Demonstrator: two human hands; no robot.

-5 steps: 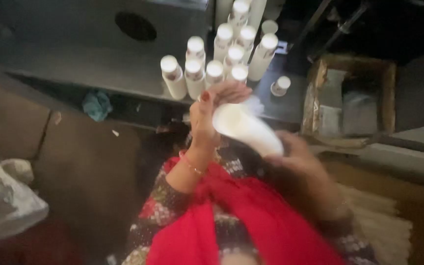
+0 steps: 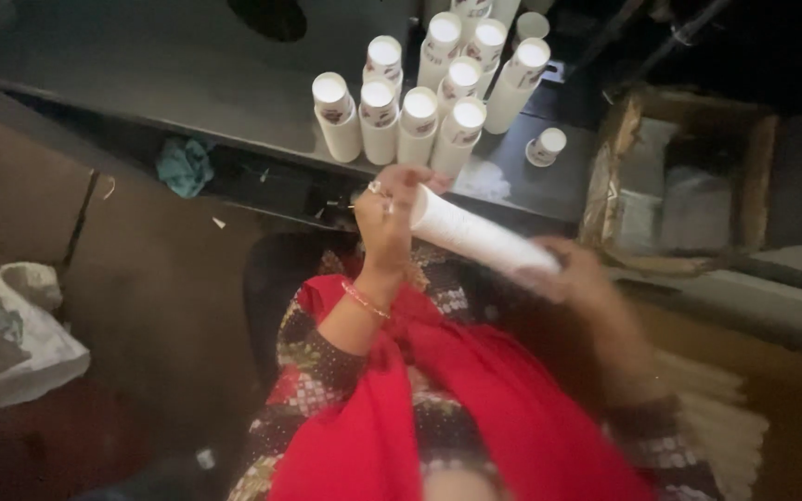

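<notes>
both hands grip one white tube (image 2: 480, 237), left hand (image 2: 390, 215) fingers clamped at its end, right hand (image 2: 568, 274) around its base, while about ten capped tubes (image 2: 420, 111) already stand on the bench (image 2: 187, 74).

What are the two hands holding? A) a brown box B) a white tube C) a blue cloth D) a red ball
B: the left hand pinches one end of a long white tube while the right hand grips the other end, in front of a cluster of upright white tubes on the dark table.
</notes>
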